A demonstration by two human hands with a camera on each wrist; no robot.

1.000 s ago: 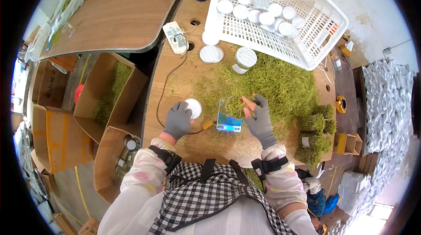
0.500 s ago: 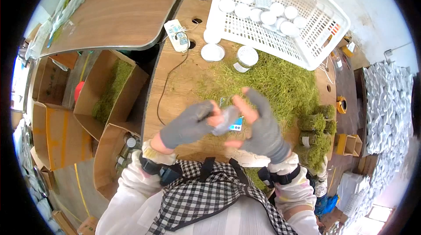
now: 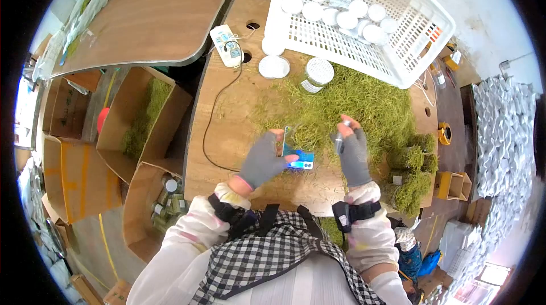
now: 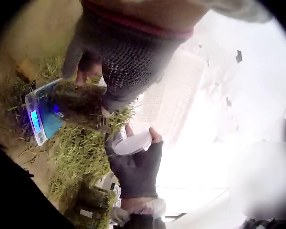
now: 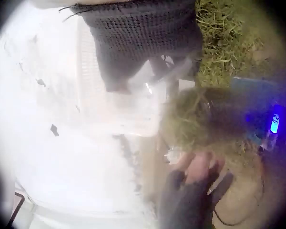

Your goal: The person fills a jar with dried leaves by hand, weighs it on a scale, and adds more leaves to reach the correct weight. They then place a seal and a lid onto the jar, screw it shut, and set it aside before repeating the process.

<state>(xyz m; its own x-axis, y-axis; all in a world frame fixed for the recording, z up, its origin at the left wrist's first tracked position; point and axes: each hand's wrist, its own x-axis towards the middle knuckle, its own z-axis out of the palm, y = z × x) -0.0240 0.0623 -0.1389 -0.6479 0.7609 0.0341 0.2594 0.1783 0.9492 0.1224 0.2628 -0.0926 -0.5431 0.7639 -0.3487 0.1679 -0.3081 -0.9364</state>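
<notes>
In the head view my left hand (image 3: pixel 263 160), in a grey fingerless glove, holds a clear jar (image 4: pixel 81 105) of dried green plant strands. That jar stands on a small digital scale (image 3: pixel 307 163) with a lit blue display. My right hand (image 3: pixel 354 154), gloved alike, is to the right of the scale and pinches a white round lid (image 4: pixel 132 144) between thumb and fingers. The lid appears almost edge-on in the head view. Behind the hands spreads a pile of the green strands (image 3: pixel 375 111). A filled jar with a white lid (image 3: pixel 319 71) stands at its far edge.
A white plastic basket (image 3: pixel 364 57) with several white lids sits at the back. Several strand-filled jars (image 3: pixel 401 160) stand right. Another white lid (image 3: pixel 274 67) lies near a power strip (image 3: pixel 227 46), whose cable crosses the table. Cardboard boxes (image 3: pixel 142 128) are on the left.
My left hand has brought the white lid from the table's left to my right hand, then moved onto the jar. My right hand has left the strands and now holds the lid.
</notes>
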